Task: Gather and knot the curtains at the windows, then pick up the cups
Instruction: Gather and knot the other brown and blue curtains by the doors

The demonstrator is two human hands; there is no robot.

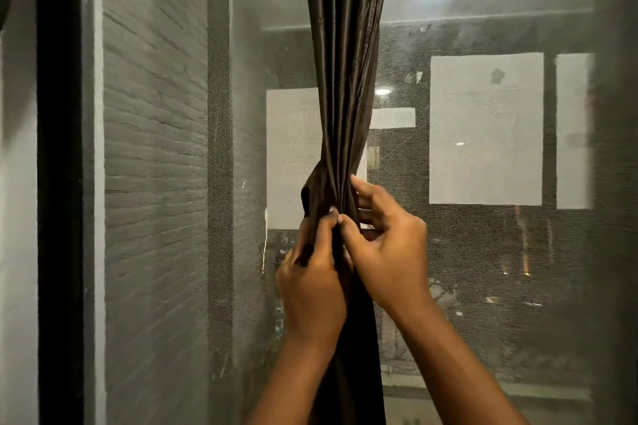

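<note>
Head view looks straight at a window covered by a fine mesh screen (pixel 483 252), with a dark window frame (pixel 58 183) running down the left of the frame. One dark brown satin curtain (pixel 345 79) hangs from the top centre, already drawn together into a narrow bundle that tightens to a waist just above the middle of the frame. Both hands meet there, touching each other. The left hand (pixel 312 281) grips the gathered cloth from the front, thumb tip pressed into the folds, while a loop of fabric bulges out at its upper left. The right hand (pixel 386 245) sits just beside it, fingers curled round the bundle's right side and thumb pinching toward the left thumb. Below the hands the curtain's tail drops to the bottom centre of the frame.

By my reading, the gathering at this window is done and the knot is being formed or tightened; whether it is fully tied cannot be told. No cups are in sight, so that part seems still ahead.
</note>
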